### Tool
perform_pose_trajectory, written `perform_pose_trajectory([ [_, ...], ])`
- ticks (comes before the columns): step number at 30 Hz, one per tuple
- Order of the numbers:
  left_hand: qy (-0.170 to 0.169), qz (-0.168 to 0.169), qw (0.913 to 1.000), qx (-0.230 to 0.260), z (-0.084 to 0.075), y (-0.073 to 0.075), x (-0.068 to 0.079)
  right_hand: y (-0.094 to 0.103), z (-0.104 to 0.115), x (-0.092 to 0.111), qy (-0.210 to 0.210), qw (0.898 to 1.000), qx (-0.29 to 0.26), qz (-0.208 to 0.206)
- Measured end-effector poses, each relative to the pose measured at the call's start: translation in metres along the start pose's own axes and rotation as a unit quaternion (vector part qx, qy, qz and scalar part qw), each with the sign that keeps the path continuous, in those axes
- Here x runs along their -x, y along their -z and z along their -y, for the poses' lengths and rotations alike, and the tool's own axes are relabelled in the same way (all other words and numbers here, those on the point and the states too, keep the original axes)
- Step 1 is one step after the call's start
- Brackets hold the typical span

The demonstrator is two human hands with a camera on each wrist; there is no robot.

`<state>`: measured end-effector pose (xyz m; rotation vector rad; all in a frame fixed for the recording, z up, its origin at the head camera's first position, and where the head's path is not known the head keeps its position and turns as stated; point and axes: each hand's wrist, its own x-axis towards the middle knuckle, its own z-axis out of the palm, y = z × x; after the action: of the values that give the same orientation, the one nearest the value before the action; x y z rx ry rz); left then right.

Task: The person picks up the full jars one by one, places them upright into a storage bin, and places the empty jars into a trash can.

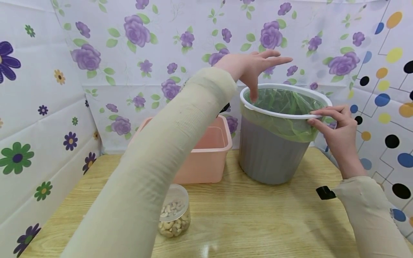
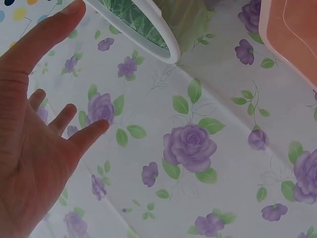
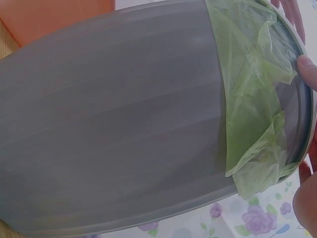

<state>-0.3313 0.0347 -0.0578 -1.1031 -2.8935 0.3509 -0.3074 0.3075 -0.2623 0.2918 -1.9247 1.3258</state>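
Note:
A grey trash can [image 1: 274,154] stands on the table at the right, lined with a green plastic bag [image 1: 284,125] folded over its top under a white rim ring [image 1: 284,115]. My right hand [image 1: 340,130] pinches the ring at the right side, thumb outside. In the right wrist view, the bag's folded edge [image 3: 252,109] hangs loosely against the can wall. My left hand [image 1: 253,66] is raised over the can's left rim, fingers spread, thumb pointing down close to the ring. In the left wrist view this hand [image 2: 34,144] holds nothing.
A pink plastic basin [image 1: 203,166] sits left of the can, partly behind my left forearm. Nearer, a clear lidded jar of cashews [image 1: 175,218] stands on the wooden table [image 1: 245,218]. Patterned cloth [image 1: 180,64] walls the back and both sides.

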Motion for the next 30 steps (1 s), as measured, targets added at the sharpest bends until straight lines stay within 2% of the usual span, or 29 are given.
perform_pose_trajectory([
  [9,-0.002,-0.035,0.9973,0.065,0.021,0.001,0.01,-0.001,0.007,0.002,-0.002,1.0,-0.005,0.0],
  [13,-0.004,-0.044,0.996,0.078,0.033,-0.001,0.016,-0.001,0.008,0.004,-0.004,1.0,-0.003,0.0],
  [20,0.014,-0.066,0.993,0.097,0.059,-0.006,0.032,0.0,0.008,0.004,-0.005,1.0,-0.001,-0.001],
  [24,0.023,-0.074,0.9911,0.108,0.076,-0.015,0.047,-0.001,0.007,0.003,-0.002,1.0,-0.003,-0.004],
  [30,0.026,-0.083,0.9879,0.128,0.104,-0.038,0.07,0.0,0.005,0.002,-0.011,1.0,0.003,-0.002],
])
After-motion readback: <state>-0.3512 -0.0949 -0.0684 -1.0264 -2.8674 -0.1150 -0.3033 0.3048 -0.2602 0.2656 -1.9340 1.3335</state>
